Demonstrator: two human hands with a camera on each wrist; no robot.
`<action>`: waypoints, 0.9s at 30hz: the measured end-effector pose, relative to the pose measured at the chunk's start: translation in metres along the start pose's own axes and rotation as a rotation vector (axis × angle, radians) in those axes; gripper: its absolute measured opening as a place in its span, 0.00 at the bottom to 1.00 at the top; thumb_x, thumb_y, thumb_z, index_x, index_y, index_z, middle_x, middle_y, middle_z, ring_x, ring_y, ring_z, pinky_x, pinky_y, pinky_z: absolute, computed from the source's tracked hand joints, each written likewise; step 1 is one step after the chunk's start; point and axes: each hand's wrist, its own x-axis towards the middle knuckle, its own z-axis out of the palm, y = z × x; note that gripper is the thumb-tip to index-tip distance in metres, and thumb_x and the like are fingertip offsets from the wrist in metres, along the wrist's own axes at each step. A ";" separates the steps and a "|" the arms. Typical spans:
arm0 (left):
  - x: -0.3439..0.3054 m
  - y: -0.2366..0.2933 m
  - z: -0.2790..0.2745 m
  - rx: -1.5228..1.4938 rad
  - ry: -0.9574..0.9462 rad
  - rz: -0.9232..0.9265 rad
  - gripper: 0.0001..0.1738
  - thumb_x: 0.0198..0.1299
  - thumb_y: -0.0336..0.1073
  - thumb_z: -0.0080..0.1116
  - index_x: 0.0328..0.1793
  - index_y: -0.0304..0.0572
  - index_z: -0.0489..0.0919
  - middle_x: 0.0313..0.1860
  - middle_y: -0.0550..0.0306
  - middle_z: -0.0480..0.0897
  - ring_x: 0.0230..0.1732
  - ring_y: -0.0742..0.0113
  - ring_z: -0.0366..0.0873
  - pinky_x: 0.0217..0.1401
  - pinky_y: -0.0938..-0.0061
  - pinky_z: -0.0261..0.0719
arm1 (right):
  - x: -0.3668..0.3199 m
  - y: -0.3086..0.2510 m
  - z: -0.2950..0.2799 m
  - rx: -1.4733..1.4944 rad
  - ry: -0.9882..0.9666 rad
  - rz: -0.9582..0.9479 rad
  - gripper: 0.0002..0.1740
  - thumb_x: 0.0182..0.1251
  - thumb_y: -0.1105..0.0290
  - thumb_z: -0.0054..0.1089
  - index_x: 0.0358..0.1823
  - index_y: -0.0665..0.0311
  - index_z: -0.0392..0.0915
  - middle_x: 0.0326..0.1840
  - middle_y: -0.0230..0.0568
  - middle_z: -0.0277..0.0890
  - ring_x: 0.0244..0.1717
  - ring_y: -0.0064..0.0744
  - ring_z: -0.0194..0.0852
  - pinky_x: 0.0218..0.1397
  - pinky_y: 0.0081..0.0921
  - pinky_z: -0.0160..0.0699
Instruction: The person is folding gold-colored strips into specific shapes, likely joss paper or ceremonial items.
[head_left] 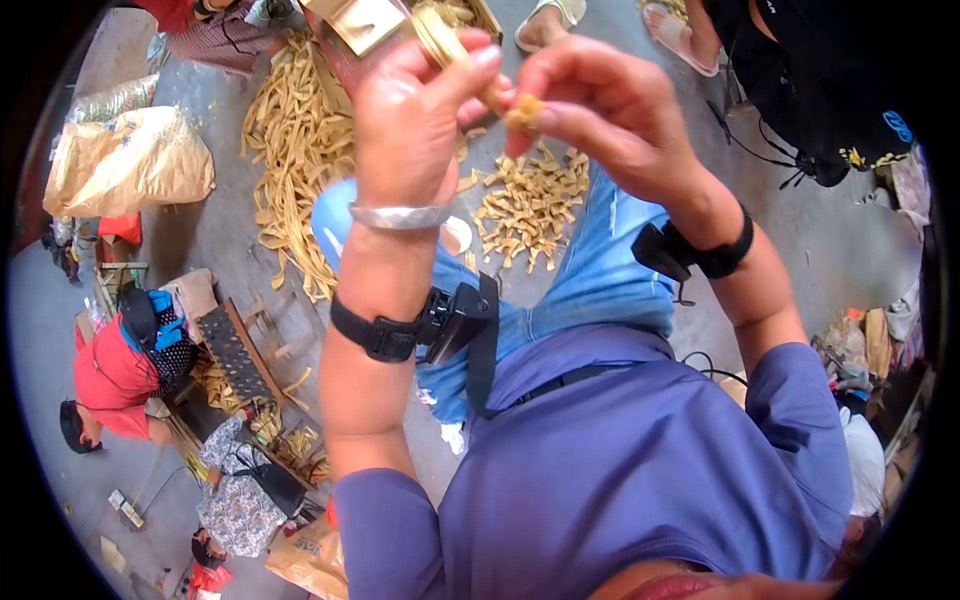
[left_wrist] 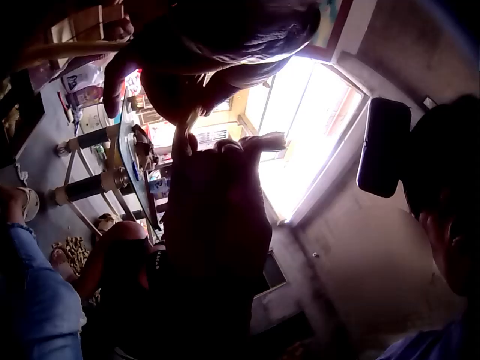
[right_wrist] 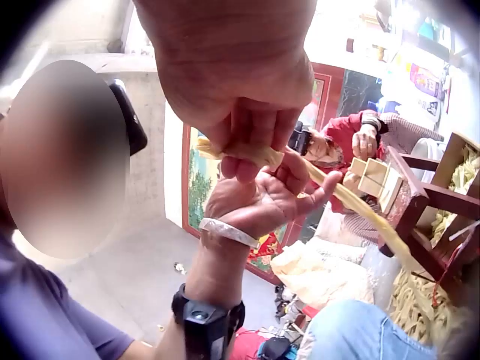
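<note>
My left hand, with a bangle on its wrist, grips a long pale yellow strip that looks soft and flat. One end of the strip is bunched, like a knot, at the fingertips of my right hand, which pinches it. Both hands are raised in front of me, fingertips nearly together. In the right wrist view the strip runs from the fingers down past my left hand. The left wrist view is dark; a short strip end sticks out beside my right hand.
Long strips lie heaped on the floor at left; short knotted pieces are piled between my knees. Ahead stands a dark red table with wooden blocks. A paper sack lies at far left. Other people sit around.
</note>
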 end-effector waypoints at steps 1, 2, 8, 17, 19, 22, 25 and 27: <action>-0.008 0.008 0.011 0.056 -0.001 0.084 0.06 0.59 0.31 0.63 0.37 0.36 0.80 0.31 0.56 0.82 0.27 0.73 0.79 0.26 0.78 0.77 | -0.011 -0.009 0.000 -0.029 -0.005 -0.046 0.08 0.69 0.75 0.54 0.46 0.71 0.72 0.40 0.41 0.78 0.43 0.24 0.78 0.46 0.22 0.78; -0.017 0.020 0.017 0.261 -0.035 0.100 0.06 0.60 0.30 0.61 0.41 0.35 0.80 0.31 0.58 0.82 0.28 0.74 0.79 0.30 0.81 0.76 | -0.021 -0.017 -0.002 -0.058 -0.009 -0.087 0.09 0.71 0.74 0.50 0.48 0.71 0.70 0.44 0.45 0.77 0.47 0.28 0.78 0.51 0.26 0.78; -0.043 0.040 0.044 1.051 -0.421 0.480 0.04 0.55 0.28 0.62 0.37 0.38 0.81 0.28 0.60 0.81 0.25 0.73 0.77 0.29 0.80 0.71 | -0.023 -0.022 0.007 -0.169 0.425 -0.338 0.10 0.73 0.70 0.48 0.51 0.67 0.68 0.44 0.39 0.75 0.45 0.23 0.73 0.51 0.19 0.71; -0.034 -0.004 -0.002 1.188 -0.105 0.784 0.05 0.52 0.25 0.64 0.35 0.39 0.79 0.27 0.62 0.80 0.25 0.76 0.75 0.28 0.82 0.71 | -0.019 0.003 -0.014 -0.447 0.369 0.221 0.09 0.67 0.72 0.58 0.45 0.69 0.78 0.29 0.26 0.75 0.23 0.06 0.62 0.24 0.06 0.53; -0.023 -0.012 -0.013 1.186 -0.054 0.786 0.06 0.52 0.24 0.64 0.34 0.39 0.79 0.27 0.63 0.80 0.25 0.77 0.75 0.28 0.83 0.71 | -0.006 0.006 -0.019 -0.503 0.265 0.325 0.09 0.61 0.74 0.65 0.40 0.72 0.80 0.32 0.32 0.80 0.31 0.13 0.74 0.32 0.09 0.69; -0.013 -0.024 -0.019 1.178 -0.002 0.791 0.06 0.50 0.23 0.64 0.34 0.39 0.78 0.26 0.63 0.79 0.25 0.78 0.75 0.28 0.83 0.71 | 0.005 0.025 -0.026 -0.482 0.148 0.241 0.11 0.63 0.72 0.62 0.43 0.73 0.80 0.33 0.32 0.79 0.27 0.13 0.70 0.29 0.11 0.65; -0.005 -0.027 -0.028 1.164 0.033 0.780 0.07 0.49 0.22 0.65 0.33 0.39 0.78 0.26 0.64 0.79 0.25 0.79 0.74 0.28 0.84 0.71 | 0.004 0.036 -0.049 -0.351 0.166 0.428 0.16 0.59 0.70 0.63 0.45 0.74 0.76 0.41 0.37 0.79 0.42 0.24 0.78 0.50 0.21 0.75; 0.000 -0.028 -0.033 1.153 0.053 0.776 0.08 0.49 0.22 0.65 0.33 0.39 0.77 0.26 0.64 0.78 0.25 0.80 0.74 0.28 0.85 0.71 | 0.012 0.042 -0.053 -0.117 0.065 0.351 0.17 0.58 0.71 0.60 0.46 0.74 0.75 0.46 0.40 0.75 0.47 0.26 0.76 0.50 0.21 0.75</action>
